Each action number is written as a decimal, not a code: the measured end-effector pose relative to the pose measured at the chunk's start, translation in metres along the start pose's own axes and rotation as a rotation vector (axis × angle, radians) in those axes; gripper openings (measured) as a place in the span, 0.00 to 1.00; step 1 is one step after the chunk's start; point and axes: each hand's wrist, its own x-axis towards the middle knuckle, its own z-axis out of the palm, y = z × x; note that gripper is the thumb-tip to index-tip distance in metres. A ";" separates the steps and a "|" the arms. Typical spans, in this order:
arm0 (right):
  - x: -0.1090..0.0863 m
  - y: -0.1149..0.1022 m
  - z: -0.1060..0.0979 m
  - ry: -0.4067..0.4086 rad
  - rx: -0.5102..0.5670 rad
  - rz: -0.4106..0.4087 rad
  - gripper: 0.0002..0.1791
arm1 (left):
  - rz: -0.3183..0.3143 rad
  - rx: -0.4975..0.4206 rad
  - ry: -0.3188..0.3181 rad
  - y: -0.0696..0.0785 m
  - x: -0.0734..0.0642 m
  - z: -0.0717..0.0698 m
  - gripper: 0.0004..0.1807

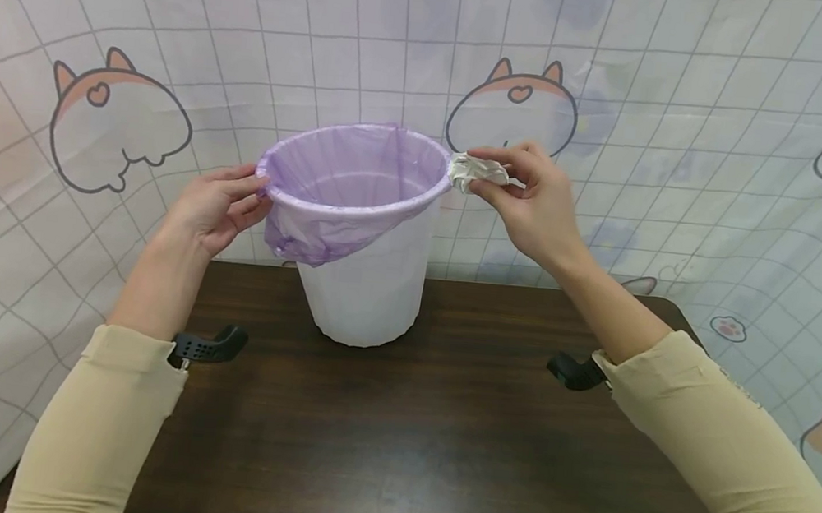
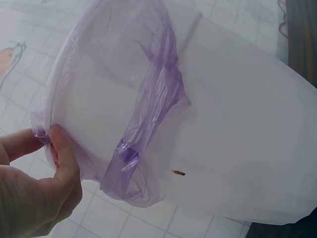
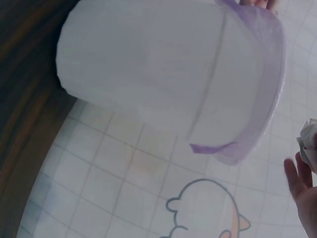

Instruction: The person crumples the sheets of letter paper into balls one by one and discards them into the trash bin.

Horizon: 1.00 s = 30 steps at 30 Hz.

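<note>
A white trash can stands upright on the table, lined with a thin purple trash bag folded over its rim. My left hand pinches the left side of the rim and the bag's edge; the left wrist view shows the thumb and a finger of that hand on either side of the rim. Beside the right edge of the rim, my right hand pinches a crumpled silvery-white wad, either foil or paper. In the right wrist view the wad is partly cut off by the frame edge.
The dark wooden table stretches in front of the can. Behind and at the sides hangs a white grid-patterned cloth with cartoon corgis. Black wrist mounts stick out from both sleeves.
</note>
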 end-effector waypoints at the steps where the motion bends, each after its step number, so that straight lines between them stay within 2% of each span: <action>1: 0.003 0.000 0.002 -0.001 -0.006 0.001 0.19 | -0.002 0.000 -0.001 0.000 0.000 0.000 0.41; 5: 0.014 0.000 0.011 -0.024 0.027 0.018 0.23 | -0.014 0.010 -0.004 0.000 0.000 0.002 0.41; 10: 0.030 0.003 0.027 -0.059 0.042 0.029 0.21 | -0.018 0.026 -0.005 0.001 0.000 0.003 0.40; 16: 0.047 0.009 0.045 -0.110 -0.069 0.051 0.21 | -0.020 0.012 0.006 0.000 0.000 0.002 0.40; 21: 0.052 0.016 0.053 -0.151 -0.157 0.154 0.25 | -0.022 0.014 0.006 -0.002 -0.001 0.003 0.40; 23: 0.053 0.017 0.055 -0.196 -0.171 0.206 0.29 | -0.023 0.027 0.006 -0.003 -0.002 0.003 0.41; 26: 0.057 0.015 0.058 -0.305 -0.137 0.254 0.37 | -0.021 0.043 0.000 -0.002 -0.003 0.002 0.40; 30: 0.060 0.008 0.060 -0.406 -0.042 0.242 0.42 | -0.012 0.037 -0.003 -0.001 -0.004 0.002 0.41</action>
